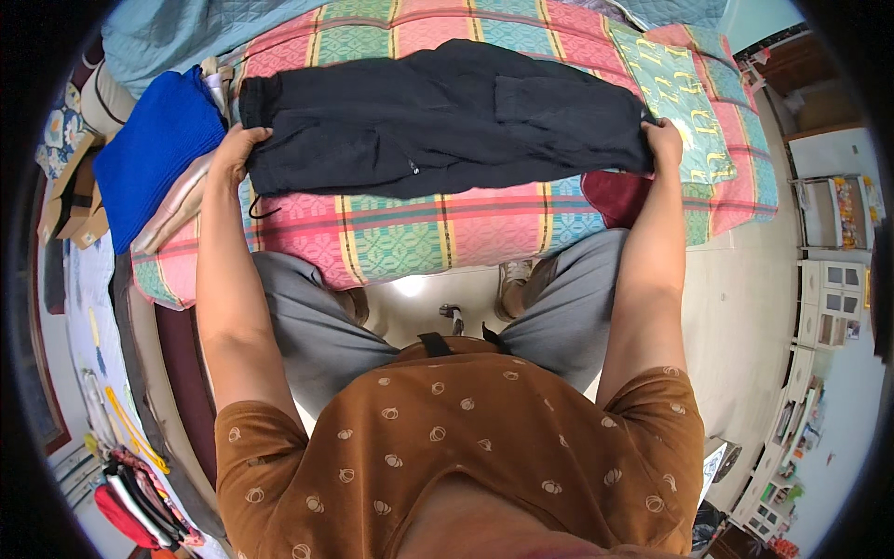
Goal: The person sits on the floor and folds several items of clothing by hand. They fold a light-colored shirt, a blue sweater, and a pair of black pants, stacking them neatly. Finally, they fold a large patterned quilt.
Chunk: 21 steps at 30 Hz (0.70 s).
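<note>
Trousers [447,121], black, lie stretched lengthwise across a bed-like surface before a seated person. Largest in my view is the cover [391,256], checked in pink, green, yellow and blue, spread beneath the garments. The person [466,401] sits at its near edge in a brown shirt with pale motifs and grey pants, both arms reaching forward. The trousers are folded narrow, a patch pocket uppermost toward the right end, a gathered edge at the left. Just beyond that left end, a blue knit [158,140] lies over pale cloths [177,210]. Past the right end lies a green cloth [661,84] with yellow figures; a dark red cloth [615,197] shows partly beneath the trousers' near edge. Left hand [239,152]: closed on the near left corner, thumb on top. Right hand [664,145]: gripping the right end; I cannot tell how its hidden fingers lie. Smallest are a black cord [264,211] trailing onto the cover and a pale tag [415,169] near the trousers' front edge.
</note>
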### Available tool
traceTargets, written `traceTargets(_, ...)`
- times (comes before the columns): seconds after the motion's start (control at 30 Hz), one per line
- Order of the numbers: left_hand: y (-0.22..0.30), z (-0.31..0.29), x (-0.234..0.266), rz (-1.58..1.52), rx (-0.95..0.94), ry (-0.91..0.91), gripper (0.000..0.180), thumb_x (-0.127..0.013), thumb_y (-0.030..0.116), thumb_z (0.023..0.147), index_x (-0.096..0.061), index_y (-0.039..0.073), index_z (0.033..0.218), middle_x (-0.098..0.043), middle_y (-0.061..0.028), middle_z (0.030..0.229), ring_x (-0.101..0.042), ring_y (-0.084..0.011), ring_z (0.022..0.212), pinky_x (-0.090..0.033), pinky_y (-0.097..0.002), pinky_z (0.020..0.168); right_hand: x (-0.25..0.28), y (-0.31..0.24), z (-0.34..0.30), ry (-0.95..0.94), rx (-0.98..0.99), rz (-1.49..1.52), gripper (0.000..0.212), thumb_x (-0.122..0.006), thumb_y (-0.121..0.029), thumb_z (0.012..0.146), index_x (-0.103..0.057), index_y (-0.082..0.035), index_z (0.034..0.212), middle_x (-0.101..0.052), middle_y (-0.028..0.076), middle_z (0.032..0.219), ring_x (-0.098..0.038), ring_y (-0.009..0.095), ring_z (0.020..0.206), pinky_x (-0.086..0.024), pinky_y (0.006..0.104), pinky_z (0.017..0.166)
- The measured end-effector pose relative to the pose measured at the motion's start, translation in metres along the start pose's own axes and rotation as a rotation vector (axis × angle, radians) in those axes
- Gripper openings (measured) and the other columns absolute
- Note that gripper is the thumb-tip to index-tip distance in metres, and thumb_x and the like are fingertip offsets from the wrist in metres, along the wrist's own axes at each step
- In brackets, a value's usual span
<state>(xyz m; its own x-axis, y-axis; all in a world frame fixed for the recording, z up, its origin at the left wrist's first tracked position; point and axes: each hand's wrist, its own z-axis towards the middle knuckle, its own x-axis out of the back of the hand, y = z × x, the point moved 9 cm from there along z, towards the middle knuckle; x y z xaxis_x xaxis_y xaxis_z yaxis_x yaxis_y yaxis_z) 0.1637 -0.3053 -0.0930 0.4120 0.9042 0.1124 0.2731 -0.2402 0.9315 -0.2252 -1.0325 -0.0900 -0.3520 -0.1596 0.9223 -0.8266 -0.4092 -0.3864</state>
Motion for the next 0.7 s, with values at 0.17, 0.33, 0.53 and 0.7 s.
traceTargets(0.17, -0.001, 0.009, 0.018, 0.765, -0.122, 0.263, 0.061, -0.071, 0.017, 0.083, -0.046, -0.011, 0.130, -0.065, -0.0267, 0.116, -0.065, -0.0366, 0.106, -0.050, -0.0411, 0.093, 0.038, -0.136, -0.086, 0.171, 0.366, -0.036, 0.041, -0.068, -0.044, 0.085, -0.070, -0.012, 0.110, -0.071, 0.015, 0.106, -0.067, 0.034, 0.101, -0.052, 0.0442, 0.085)
traceTargets(0.33, 0.023, -0.017, -0.009, 0.929, -0.248, 0.263, 0.085, -0.075, 0.020, 0.080, -0.028, -0.009, 0.144, -0.057, -0.0342, 0.129, -0.058, -0.0414, 0.122, -0.046, -0.0417, 0.100, -0.036, -0.224, -0.192, -0.214, 0.715, -0.130, 0.072, -0.067, -0.062, 0.080, -0.061, -0.009, 0.130, -0.063, 0.017, 0.128, -0.062, 0.034, 0.116, -0.050, 0.0433, 0.097)
traceTargets(0.53, 0.003, -0.020, -0.013, 0.591, -0.168, 0.107, 0.106, -0.078, 0.007, 0.071, -0.013, -0.006, 0.154, -0.047, -0.0290, 0.144, -0.052, -0.0350, 0.127, -0.042, -0.0365, 0.105, -0.054, -0.243, -0.223, -0.086, 0.793, -0.327, 0.058, -0.075, -0.038, 0.075, -0.061, -0.004, 0.120, -0.063, 0.019, 0.110, -0.065, 0.036, 0.103, -0.055, 0.0446, 0.087)
traceTargets(0.7, -0.009, -0.021, -0.004, 0.414, -0.069, 0.030, 0.102, -0.071, -0.003, 0.070, -0.017, -0.002, 0.156, -0.049, -0.0229, 0.142, -0.054, -0.0318, 0.123, -0.043, -0.0344, 0.103, -0.059, -0.236, -0.197, -0.069, 0.707, -0.181, 0.042, -0.064, -0.020, 0.077, -0.065, -0.006, 0.116, -0.068, 0.021, 0.104, -0.067, 0.038, 0.098, -0.054, 0.0460, 0.087)
